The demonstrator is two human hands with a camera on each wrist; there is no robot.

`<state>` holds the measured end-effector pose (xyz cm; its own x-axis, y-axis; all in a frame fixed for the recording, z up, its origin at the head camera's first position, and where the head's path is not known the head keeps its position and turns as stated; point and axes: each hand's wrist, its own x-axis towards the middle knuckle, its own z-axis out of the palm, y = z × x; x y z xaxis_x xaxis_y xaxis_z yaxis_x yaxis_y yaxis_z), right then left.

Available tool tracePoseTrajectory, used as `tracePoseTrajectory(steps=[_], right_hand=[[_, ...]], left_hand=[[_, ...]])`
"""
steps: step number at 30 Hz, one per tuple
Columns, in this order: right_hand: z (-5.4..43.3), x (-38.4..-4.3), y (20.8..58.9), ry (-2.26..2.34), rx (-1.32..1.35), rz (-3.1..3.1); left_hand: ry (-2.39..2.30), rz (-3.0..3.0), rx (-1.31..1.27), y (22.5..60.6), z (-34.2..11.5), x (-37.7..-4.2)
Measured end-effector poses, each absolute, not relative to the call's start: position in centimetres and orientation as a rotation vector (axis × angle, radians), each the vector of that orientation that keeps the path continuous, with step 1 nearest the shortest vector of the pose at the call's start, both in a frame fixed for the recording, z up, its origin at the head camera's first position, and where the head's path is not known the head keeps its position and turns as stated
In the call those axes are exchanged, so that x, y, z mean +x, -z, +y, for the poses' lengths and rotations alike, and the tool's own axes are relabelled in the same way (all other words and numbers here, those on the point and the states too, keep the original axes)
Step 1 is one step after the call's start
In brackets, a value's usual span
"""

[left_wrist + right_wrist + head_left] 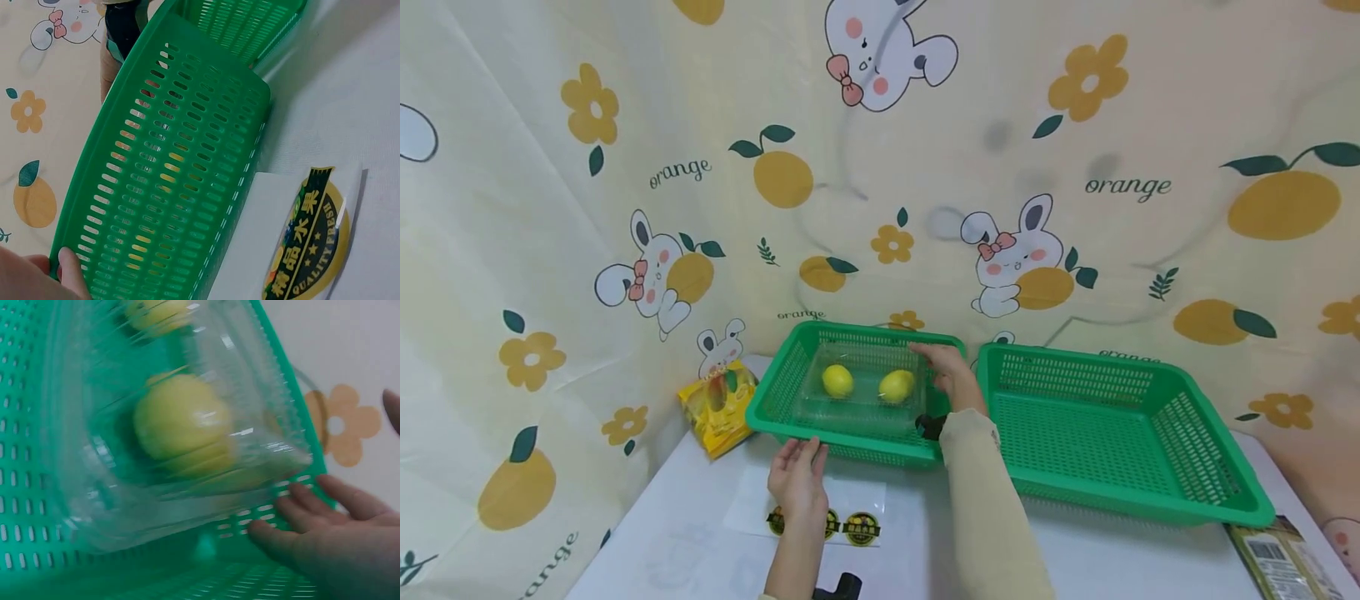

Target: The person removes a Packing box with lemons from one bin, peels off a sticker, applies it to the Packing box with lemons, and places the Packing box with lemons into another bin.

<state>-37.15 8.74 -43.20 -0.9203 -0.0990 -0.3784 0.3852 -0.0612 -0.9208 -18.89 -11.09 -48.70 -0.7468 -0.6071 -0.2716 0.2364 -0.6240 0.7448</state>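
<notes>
In the head view, a clear plastic box (859, 407) with two lemons inside, one lemon (838, 381) on the left and another lemon (897, 387) on the right, lies in the left green basket (850, 447). My left hand (799, 483) holds this basket's front rim; the left wrist view shows one fingertip (70, 265) against the outer wall just below it. At the box's right end is my right hand (951, 375), fingers extended and apart. Up close, the right wrist view shows those fingers (300, 515) beside the box end, gripping nothing; contact is unclear.
A second green basket (1075, 433) stands to the right. A yellow printed bag (718, 408) leans near the left basket. Round black-and-gold labels (861, 528) lie on a sheet in front. A printed packet (1285, 560) sits at the right, partly under the basket's corner.
</notes>
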Motion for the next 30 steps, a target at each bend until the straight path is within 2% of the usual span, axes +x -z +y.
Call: tracePoseTrajectory(steps=[10,30], right_hand=[[8.3,-37.5,45.1,2.176,0.315,1.894],[7.9,-38.3,46.3,1.862,0.194,2.025]], left_hand=[[2.346,-1.008,0.706,49.0,-11.0,-18.8],[2.358,-1.039,0.672,48.8,-11.2,-18.6]])
